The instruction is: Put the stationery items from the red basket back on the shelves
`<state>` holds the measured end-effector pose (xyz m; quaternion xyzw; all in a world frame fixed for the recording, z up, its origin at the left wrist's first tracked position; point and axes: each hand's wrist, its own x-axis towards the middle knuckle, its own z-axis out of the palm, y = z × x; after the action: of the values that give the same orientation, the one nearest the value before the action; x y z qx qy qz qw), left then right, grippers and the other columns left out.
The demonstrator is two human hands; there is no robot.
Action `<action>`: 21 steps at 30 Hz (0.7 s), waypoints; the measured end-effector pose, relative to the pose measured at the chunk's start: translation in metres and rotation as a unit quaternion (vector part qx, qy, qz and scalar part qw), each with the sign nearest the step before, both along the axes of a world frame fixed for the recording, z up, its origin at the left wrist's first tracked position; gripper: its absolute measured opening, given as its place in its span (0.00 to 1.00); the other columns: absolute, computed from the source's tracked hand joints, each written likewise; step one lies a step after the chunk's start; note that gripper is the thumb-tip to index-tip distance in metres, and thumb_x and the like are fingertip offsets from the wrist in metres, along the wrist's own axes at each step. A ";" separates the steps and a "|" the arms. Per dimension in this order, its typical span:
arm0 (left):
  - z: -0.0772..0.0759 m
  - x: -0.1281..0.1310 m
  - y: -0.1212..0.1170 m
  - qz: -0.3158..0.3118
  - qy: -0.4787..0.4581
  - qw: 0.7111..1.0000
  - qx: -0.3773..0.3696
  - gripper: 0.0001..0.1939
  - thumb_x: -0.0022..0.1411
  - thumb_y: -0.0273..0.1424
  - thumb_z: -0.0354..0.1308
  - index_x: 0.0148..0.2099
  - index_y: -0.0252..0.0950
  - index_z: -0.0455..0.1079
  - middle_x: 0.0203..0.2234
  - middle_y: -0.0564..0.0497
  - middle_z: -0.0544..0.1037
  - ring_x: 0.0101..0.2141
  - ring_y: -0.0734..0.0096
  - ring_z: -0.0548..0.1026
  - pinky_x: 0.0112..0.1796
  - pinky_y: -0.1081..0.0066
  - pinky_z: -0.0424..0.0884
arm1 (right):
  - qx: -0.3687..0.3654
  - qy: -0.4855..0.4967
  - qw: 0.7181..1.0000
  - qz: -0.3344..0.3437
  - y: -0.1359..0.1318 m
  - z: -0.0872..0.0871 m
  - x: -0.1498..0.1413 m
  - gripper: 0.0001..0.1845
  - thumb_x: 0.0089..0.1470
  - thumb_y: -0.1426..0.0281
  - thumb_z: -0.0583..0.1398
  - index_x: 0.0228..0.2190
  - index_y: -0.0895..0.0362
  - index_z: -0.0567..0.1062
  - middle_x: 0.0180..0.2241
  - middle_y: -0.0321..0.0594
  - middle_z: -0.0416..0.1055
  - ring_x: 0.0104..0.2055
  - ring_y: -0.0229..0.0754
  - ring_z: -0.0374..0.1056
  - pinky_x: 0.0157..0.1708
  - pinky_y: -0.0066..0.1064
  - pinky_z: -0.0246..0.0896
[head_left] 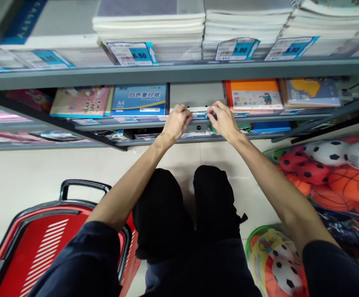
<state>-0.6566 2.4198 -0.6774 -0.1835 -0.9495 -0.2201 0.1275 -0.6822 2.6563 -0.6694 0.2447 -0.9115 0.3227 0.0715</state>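
Note:
Both arms reach forward to the front edge of a grey metal shelf. My left hand is curled shut, its fingers pinching the front edge of a pale flat item that lies in the gap between paper packs. My right hand is closed on the same edge, fingertips at a small blue label strip. A blue A4 copy-paper pack lies just left of the hands. An orange pack lies just right of them.
Stacks of white paper with blue price tags fill the top shelf. A red shopping basket stands on the tiled floor at lower left. Toy footballs and orange balls are piled at right, with more in a net bag.

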 end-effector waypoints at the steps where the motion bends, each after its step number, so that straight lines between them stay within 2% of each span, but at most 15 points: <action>1: -0.003 -0.002 0.002 0.007 -0.001 1.000 0.010 0.08 0.75 0.28 0.55 0.46 0.34 0.77 0.47 0.40 0.77 0.51 0.53 0.74 0.57 0.54 0.73 | 0.005 -0.003 1.000 0.000 0.000 0.000 -0.001 0.11 0.69 0.67 0.58 0.47 0.51 0.80 0.53 0.44 0.75 0.55 0.50 0.72 0.64 0.44 0.66; 7: -0.014 -0.010 0.009 0.092 -0.008 0.993 0.072 0.02 0.71 0.25 0.61 0.44 0.35 0.74 0.46 0.40 0.77 0.51 0.52 0.75 0.58 0.54 0.72 | 0.014 -0.006 0.999 -0.033 -0.002 -0.001 -0.003 0.12 0.68 0.60 0.62 0.47 0.51 0.81 0.53 0.45 0.74 0.54 0.52 0.72 0.62 0.47 0.68; 11: -0.009 -0.009 0.012 0.110 -0.019 0.989 0.098 0.03 0.66 0.23 0.64 0.41 0.35 0.76 0.42 0.41 0.79 0.45 0.56 0.76 0.54 0.57 0.75 | -0.017 -0.028 0.999 -0.019 -0.003 -0.002 -0.007 0.10 0.67 0.66 0.61 0.43 0.53 0.82 0.49 0.44 0.76 0.49 0.48 0.75 0.60 0.42 0.70; 14: -0.005 -0.009 0.011 0.112 -0.028 0.985 0.127 0.02 0.65 0.24 0.64 0.39 0.35 0.76 0.39 0.43 0.80 0.40 0.60 0.76 0.50 0.58 0.76 | -0.013 -0.021 0.999 -0.021 -0.004 -0.001 -0.011 0.09 0.66 0.70 0.60 0.39 0.54 0.82 0.45 0.43 0.77 0.45 0.45 0.75 0.57 0.37 0.70; 18: -0.003 -0.014 0.015 0.115 -0.042 0.985 0.119 0.05 0.65 0.23 0.61 0.35 0.36 0.75 0.38 0.43 0.81 0.39 0.60 0.77 0.51 0.57 0.76 | -0.006 -0.031 0.999 -0.035 -0.005 -0.002 -0.016 0.10 0.67 0.68 0.60 0.37 0.53 0.82 0.46 0.42 0.78 0.46 0.45 0.74 0.57 0.36 0.69; 21: -0.001 -0.015 0.020 0.133 -0.052 0.986 0.089 0.09 0.64 0.20 0.59 0.33 0.36 0.74 0.36 0.42 0.81 0.40 0.57 0.78 0.53 0.55 0.76 | 0.002 -0.033 0.999 -0.030 -0.005 -0.001 -0.014 0.13 0.70 0.64 0.58 0.39 0.52 0.82 0.48 0.43 0.78 0.49 0.48 0.74 0.58 0.38 0.69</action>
<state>-0.6711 2.4402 -0.6783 -0.0320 -0.9475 -0.2941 0.1215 -0.6962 2.6509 -0.6705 0.2064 -0.9209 0.3266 0.0509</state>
